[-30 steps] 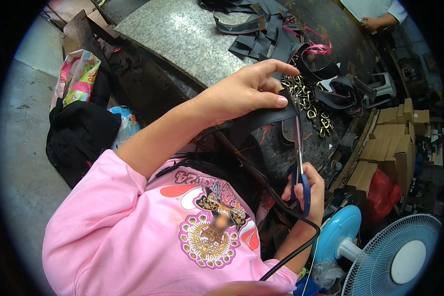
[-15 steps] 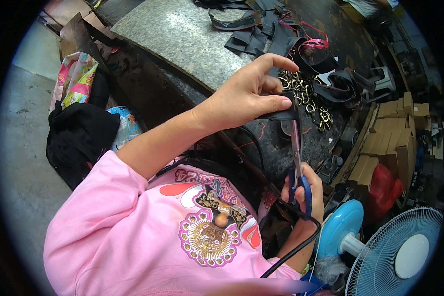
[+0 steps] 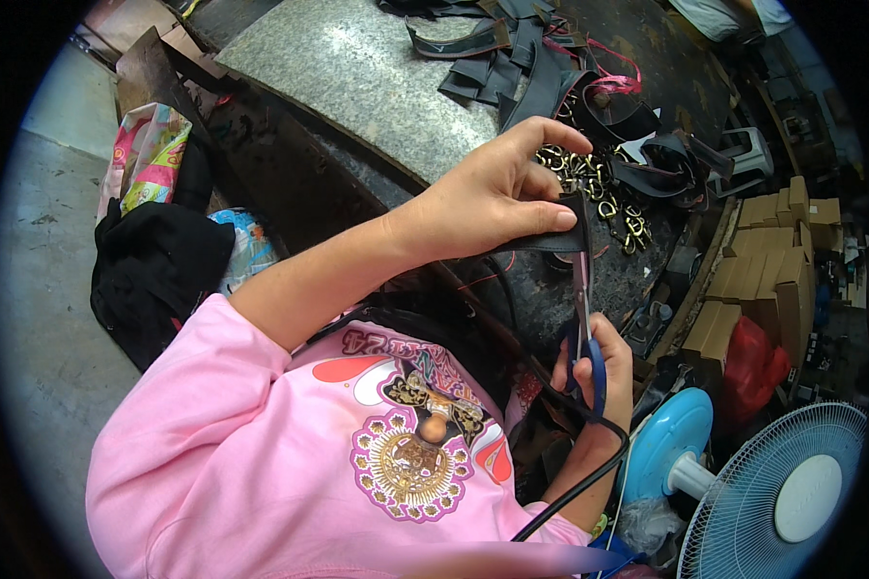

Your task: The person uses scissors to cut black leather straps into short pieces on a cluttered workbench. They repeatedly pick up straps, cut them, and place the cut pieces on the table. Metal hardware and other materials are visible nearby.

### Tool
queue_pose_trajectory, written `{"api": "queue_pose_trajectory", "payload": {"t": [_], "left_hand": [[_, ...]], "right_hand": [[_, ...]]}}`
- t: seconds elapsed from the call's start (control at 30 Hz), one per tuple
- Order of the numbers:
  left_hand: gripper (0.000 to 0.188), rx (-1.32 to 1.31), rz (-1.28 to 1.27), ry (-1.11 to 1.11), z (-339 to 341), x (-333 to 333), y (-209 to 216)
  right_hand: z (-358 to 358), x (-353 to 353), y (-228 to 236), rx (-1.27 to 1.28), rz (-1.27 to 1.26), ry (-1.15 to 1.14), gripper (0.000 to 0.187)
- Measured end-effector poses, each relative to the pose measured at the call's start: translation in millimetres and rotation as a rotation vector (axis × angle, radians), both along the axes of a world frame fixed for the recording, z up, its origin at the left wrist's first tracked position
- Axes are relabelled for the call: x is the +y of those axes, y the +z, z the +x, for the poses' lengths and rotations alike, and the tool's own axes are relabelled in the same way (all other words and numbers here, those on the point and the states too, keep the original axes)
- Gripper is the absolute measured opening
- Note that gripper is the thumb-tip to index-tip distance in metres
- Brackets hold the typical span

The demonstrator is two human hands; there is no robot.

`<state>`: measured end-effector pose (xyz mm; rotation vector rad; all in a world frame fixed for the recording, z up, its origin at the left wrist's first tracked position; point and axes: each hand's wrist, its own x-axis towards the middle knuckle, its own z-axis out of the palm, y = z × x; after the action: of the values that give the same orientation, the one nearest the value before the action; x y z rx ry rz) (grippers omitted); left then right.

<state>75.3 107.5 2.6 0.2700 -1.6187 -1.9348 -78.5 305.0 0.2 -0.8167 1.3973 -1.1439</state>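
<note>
Between thumb and fingers, my left hand [image 3: 507,193] pinches a black strap [image 3: 550,240] near its end, above the table's front edge. My right hand [image 3: 608,362] is wrapped round the dark blue handles of a pair of scissors [image 3: 581,304], whose blades point up and away from me. The blade tips meet the strap's right end, just beside my left thumb; whether they cut into it I cannot tell. Just beyond my left fingers lies a heap of brass-coloured metal hooks [image 3: 606,207]. Part of the strap is hidden by my left hand.
More black straps [image 3: 521,72] and a pink cord [image 3: 620,82] lie on the dark table, partly on a grey speckled board [image 3: 328,68]. A black cable [image 3: 579,490] runs past my right forearm. To the right stand a fan [image 3: 782,492] and cardboard boxes [image 3: 758,261].
My left hand has dropped slightly with the strap and moved a little right. The scissors stand slightly more upright, their blades looking closer together at the strap's end.
</note>
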Motion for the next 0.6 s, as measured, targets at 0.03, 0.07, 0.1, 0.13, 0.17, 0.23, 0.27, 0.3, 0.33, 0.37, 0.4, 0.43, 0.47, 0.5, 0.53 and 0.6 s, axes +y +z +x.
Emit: {"api": "queue_pose_trajectory", "payload": {"t": [0.03,0.07,0.1,0.13,0.17,0.23,0.27,0.3,0.33,0.37,0.4,0.43,0.47,0.5,0.53,0.6], "left_hand": [[0.055,0.011,0.017,0.008,-1,0,0],[0.055,0.003,0.026,0.012,-1,-1,-1],[0.055,-0.006,0.037,0.016,-1,-1,-1],[0.056,-0.025,0.042,0.022,-1,-1,-1],[0.057,-0.024,0.044,-0.001,-2,-1,-1],[0.059,-0.047,0.025,-0.043,-2,3,0],[0.062,-0.046,0.04,-0.107,-4,8,0],[0.063,-0.069,-0.002,-0.153,-5,13,-1],[0.063,-0.081,-0.051,-0.172,-7,17,-1],[0.062,-0.091,-0.1,-0.192,-9,22,-1],[0.057,-0.093,-0.127,-0.221,-9,24,-1],[0.055,-0.128,-0.172,-0.173,-10,25,-1],[0.052,-0.129,-0.23,-0.122,-11,25,-1],[0.05,-0.15,-0.277,-0.069,-11,24,1],[0.046,-0.241,-0.484,0.119,-8,24,3],[0.036,-0.122,-0.827,0.441,-1,22,8]], "right_hand": [[1,-1,0,-0.016,0.008,-0.01,0.031],[2,-1,0,-0.024,0.016,-0.025,0.027],[2,-2,0,-0.023,0.018,-0.035,0.027],[3,-3,1,-0.013,0.018,-0.047,0.028],[4,-4,2,-0.004,0.015,-0.062,0.028],[4,-13,6,0.011,-0.076,-0.143,0.034],[6,-18,7,0.026,-0.159,-0.199,0.039],[5,-22,12,0.062,-0.169,-0.239,0.041],[7,-28,12,0.056,-0.222,-0.255,0.041],[9,-34,13,0.062,-0.276,-0.273,0.041],[12,-37,14,0.054,-0.276,-0.298,0.041],[15,-40,15,0.051,-0.255,-0.312,0.039],[16,-43,16,0.092,-0.264,-0.329,0.039],[17,-45,16,0.135,-0.283,-0.321,0.039],[17,-46,16,0.165,-0.271,-0.338,0.036],[16,-49,15,0.204,-0.352,-0.433,0.034]]}}
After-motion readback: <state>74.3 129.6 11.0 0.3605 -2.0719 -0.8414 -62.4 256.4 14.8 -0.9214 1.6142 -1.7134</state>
